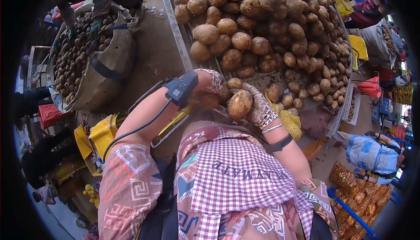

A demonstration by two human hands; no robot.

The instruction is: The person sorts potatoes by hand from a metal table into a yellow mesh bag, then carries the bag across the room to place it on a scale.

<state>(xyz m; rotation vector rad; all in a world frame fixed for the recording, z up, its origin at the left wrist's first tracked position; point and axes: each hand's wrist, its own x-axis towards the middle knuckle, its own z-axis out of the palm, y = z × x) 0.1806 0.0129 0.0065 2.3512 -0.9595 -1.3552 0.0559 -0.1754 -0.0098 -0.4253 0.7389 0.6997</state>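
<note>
Both of my hands wear leopard-print gloves and are close together at the near edge of the potato heap (267, 25). My right hand (260, 108) is closed around a large, soil-marked potato (239, 104), its fingers curled along the far side. A smaller potato (235, 83) shows just above, between the two hands. My left hand (215, 84) is bent inward beside them, over a blurred brown lump (205, 101); its fingers are mostly hidden, so I cannot tell how they are closed. A yellow net bag (289, 125) lies by my right wrist.
A metal rail (177, 34) borders the heap on the left. At far left, a large fabric sack (103, 73) holds potatoes, with another person's gloved hand (96, 25) in it. A person in blue (372, 154) stands at right, near filled net sacks (358, 196). Yellow crates (103, 135) stand left.
</note>
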